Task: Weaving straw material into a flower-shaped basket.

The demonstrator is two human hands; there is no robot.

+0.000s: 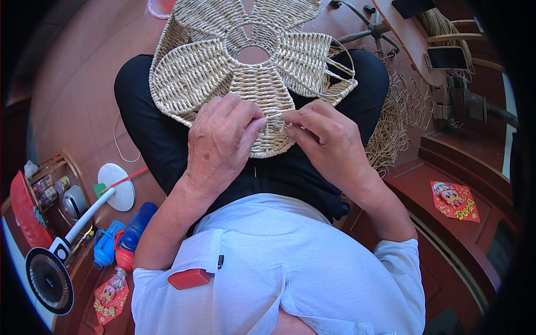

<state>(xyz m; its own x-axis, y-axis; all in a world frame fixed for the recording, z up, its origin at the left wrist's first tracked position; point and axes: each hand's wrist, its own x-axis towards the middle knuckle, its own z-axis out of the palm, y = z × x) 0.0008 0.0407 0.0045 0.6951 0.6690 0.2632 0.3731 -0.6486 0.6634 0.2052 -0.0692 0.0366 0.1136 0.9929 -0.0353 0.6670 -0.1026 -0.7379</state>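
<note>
A flower-shaped woven straw piece with a round hole at its centre lies across my lap. My left hand rests on its near petal, with thumb and forefinger pinched together at the weave. Facing it, my right hand is closed in a pinch at the same petal's right side, where a short pale bit of straw strand shows at the fingertips. The fingers hide part of the weave between them. On the right, the petal beside my knee is partly unfilled, with bare frame and loose strands showing.
A heap of straw cord lies on the floor at the right. A phone sits on a wooden surface beyond it. At the left stand a fan, a blue bottle and an open box of small containers. A wheeled chair base is ahead.
</note>
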